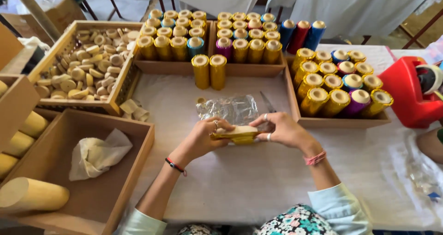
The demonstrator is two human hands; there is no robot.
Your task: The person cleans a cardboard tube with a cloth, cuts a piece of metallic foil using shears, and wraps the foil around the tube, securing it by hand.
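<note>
My left hand (203, 136) and my right hand (281, 128) both grip one pale wooden cylinder (236, 132) lying sideways, partly wrapped in gold foil (242, 139). The left hand holds its left end, the right hand its right end. The cylinder hovers just above the white cloth (258, 179). Right behind it lies a crumpled sheet of silver foil (228, 108), with scissors (267, 102) beside it. Two finished gold-wrapped cylinders (209, 71) stand further back.
Wooden trays of foil-wrapped cylinders (339, 89) stand at the back and right. A tray of small wooden discs (85, 62) sits at the back left. Bare wooden cylinders (32, 194) and a cloth (97, 154) lie in the left tray. A red tape dispenser (410, 94) is at the right.
</note>
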